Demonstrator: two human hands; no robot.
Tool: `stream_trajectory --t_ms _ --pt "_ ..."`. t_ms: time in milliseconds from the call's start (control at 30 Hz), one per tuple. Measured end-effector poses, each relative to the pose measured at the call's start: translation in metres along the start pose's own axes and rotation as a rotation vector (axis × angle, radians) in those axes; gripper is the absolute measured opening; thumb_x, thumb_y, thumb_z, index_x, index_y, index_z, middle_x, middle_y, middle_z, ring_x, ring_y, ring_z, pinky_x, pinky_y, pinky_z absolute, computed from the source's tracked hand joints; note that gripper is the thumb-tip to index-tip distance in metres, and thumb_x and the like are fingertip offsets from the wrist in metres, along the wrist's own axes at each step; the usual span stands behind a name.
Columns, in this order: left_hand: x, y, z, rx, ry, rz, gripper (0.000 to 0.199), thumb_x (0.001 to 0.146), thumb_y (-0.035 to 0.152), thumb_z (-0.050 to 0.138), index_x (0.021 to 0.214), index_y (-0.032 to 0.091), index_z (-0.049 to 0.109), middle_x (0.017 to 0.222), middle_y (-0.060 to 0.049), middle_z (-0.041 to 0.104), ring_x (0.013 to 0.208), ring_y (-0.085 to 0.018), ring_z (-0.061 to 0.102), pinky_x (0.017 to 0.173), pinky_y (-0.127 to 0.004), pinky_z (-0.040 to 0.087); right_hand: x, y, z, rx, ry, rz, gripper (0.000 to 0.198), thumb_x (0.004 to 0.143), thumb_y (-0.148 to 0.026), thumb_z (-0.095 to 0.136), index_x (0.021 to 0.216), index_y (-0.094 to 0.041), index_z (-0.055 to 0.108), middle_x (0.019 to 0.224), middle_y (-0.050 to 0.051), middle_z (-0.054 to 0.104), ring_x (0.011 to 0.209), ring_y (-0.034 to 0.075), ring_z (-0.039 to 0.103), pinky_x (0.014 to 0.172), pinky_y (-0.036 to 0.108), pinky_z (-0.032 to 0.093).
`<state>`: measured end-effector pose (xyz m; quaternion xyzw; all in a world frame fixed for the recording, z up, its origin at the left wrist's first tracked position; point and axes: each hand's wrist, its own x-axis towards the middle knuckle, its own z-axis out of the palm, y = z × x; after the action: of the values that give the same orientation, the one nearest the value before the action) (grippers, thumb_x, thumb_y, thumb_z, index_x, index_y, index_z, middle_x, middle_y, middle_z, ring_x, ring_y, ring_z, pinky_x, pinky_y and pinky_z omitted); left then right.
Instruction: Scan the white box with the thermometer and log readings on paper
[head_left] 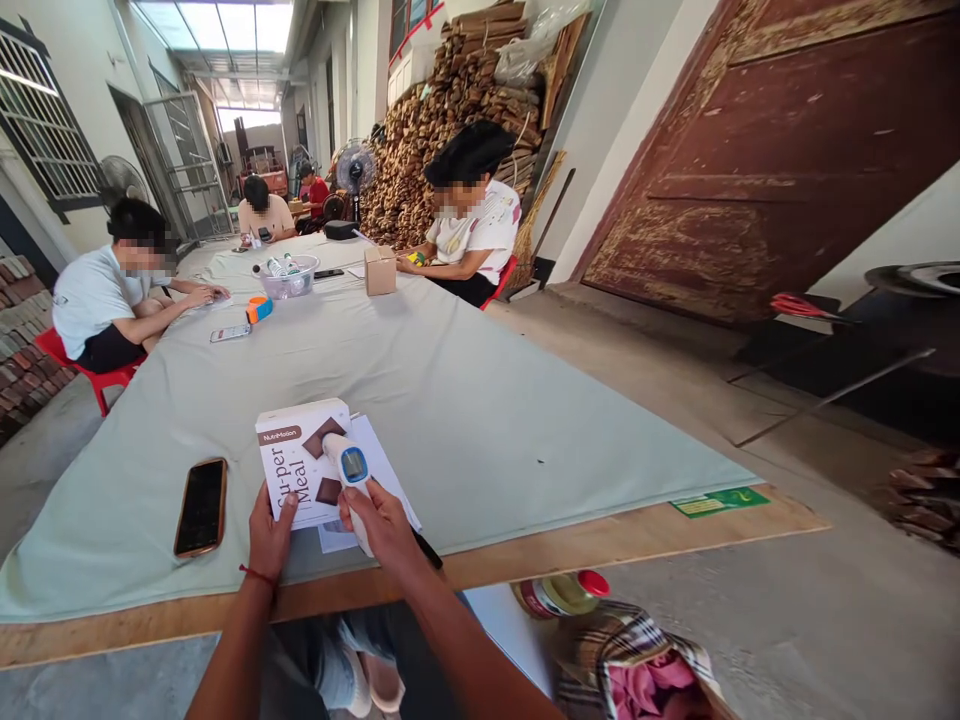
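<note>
Box (296,470) was gripped by L hand (270,535), prob. for steadiness. R hand (386,525) clasped thermometer (335,448), screen (354,463) up, prob. for viewing.

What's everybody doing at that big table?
One person's left hand holds a white box near its lower left corner, at the near end of the table. Their right hand grips a white-and-blue gadget in front of the box. A dark phone lies left of the box. Farther along, other people sit at the table.
</note>
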<state>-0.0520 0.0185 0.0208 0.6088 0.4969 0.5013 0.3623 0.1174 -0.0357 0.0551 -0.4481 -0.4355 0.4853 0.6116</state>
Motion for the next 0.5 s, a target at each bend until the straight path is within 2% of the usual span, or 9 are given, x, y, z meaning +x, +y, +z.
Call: stream_trajectory --t_ms 267,500 --pt "0.0 0.002 0.0 -0.037 -0.003 -0.02 0.059 0.077 0.063 0.063 0.108 0.013 0.065 0.099 -0.012 0.073 0.089 -0.027 0.069 0.075 -0.036 0.056 0.003 -0.005 0.016 -0.018 0.011 0.001 0.04 0.083 -0.059 0.054 0.071 -0.021 0.051 0.055 -0.005 0.051 0.051 0.011 0.045 0.051 0.024 0.037" --pt "0.0 0.004 -0.001 0.001 0.009 0.008 0.056 0.077 0.06 0.065 0.109 0.014 0.066 0.097 -0.01 0.074 0.085 -0.025 0.069 0.073 -0.034 0.056 -0.001 -0.014 0.017 -0.123 0.027 0.019 0.037 0.082 -0.057 0.053 0.075 -0.022 0.052 0.056 -0.005 0.051 0.054 0.013 0.05 0.055 0.026 0.04"
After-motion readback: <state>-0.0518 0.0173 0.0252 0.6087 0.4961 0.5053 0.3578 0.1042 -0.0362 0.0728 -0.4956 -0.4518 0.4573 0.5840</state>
